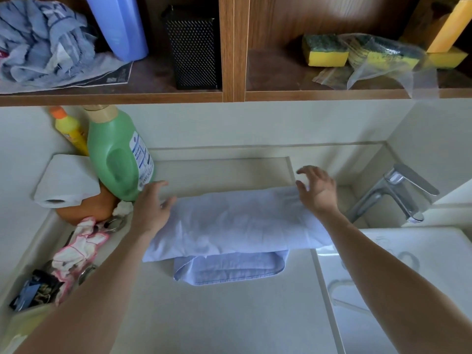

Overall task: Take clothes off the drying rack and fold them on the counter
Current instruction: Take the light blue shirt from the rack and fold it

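Observation:
A pale blue folded garment (237,221) lies across the white counter (229,315), on top of a second, darker blue folded piece (229,269) that sticks out below it. My left hand (152,208) hovers at the garment's left end, fingers relaxed and spread, holding nothing. At the garment's right end is my right hand (316,190), fingers loosely curved above the cloth and gripping nothing. No drying rack is in view.
A green detergent bottle (117,154), yellow bottle (71,129), paper roll (63,182) and crumpled pink-white cloth (79,249) crowd the left side. A tap (398,192) and sink (398,277) with a white hanger lie right. Shelves above hold sponges (327,51) and a black mesh bin (194,47).

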